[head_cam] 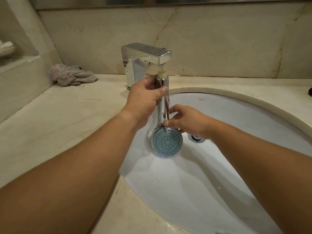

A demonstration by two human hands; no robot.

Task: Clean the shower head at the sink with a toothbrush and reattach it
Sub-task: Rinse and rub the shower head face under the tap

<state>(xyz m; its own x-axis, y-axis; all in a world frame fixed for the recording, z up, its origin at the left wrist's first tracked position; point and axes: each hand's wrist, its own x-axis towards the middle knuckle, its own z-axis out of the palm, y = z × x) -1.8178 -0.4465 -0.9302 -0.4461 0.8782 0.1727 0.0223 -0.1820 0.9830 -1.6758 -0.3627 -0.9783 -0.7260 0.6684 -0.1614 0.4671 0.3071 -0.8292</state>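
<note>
A chrome shower head (pixel 167 142) with a round blue nozzle face hangs face towards me over the white sink (pixel 236 119). Its handle points up, and the handle's end sits right under the spout of the chrome faucet (pixel 146 53). My left hand (pixel 145 98) grips the upper handle. A thin brownish toothbrush (pixel 167 112) lies along the handle, with its tip on the top edge of the blue face. My right hand (pixel 189 120) pinches it at the shower head's neck with thumb and fingers. Most of the brush is hidden by the handle and fingers.
A crumpled grey cloth (pixel 70 75) lies on the marble counter (pixel 59 115) at the back left, beside a raised ledge. The chrome drain (pixel 196 138) shows behind my right wrist. A marble wall stands close behind the faucet.
</note>
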